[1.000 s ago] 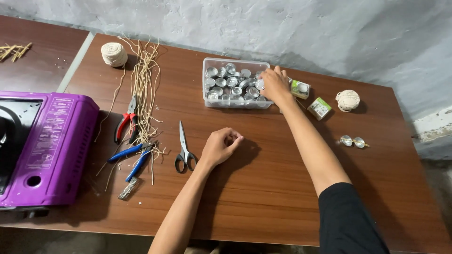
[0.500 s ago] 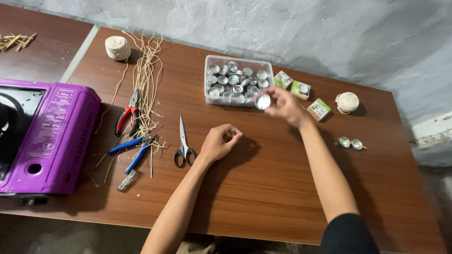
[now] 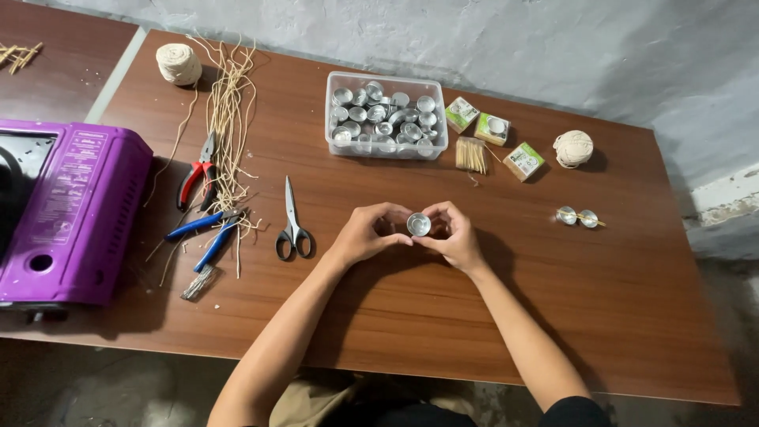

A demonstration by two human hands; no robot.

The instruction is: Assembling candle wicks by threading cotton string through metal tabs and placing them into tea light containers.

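Observation:
Both hands meet at the middle of the brown table [image 3: 411,332], fingertips pinching one small round metal cup [image 3: 418,224] between them. My left hand [image 3: 366,233] grips the cup's left side and my right hand [image 3: 454,235] its right side. The cup's open top faces up. Behind the hands stands a clear plastic tub [image 3: 387,148] filled with several more metal cups.
Black-handled scissors [image 3: 292,222] lie left of my hands, then blue-handled pliers [image 3: 202,235], red-handled pliers [image 3: 198,173] and loose cord strands [image 3: 228,119]. A purple box [image 3: 73,213] sits far left. String balls [image 3: 177,63] [image 3: 573,148], small boxes [image 3: 492,129], sticks [image 3: 472,154] and two cups [image 3: 576,217] lie at the back and right.
My right hand took a metal cup from the tub and brought it back to the table's middle. My left hand rose from the table and joined it on the cup.

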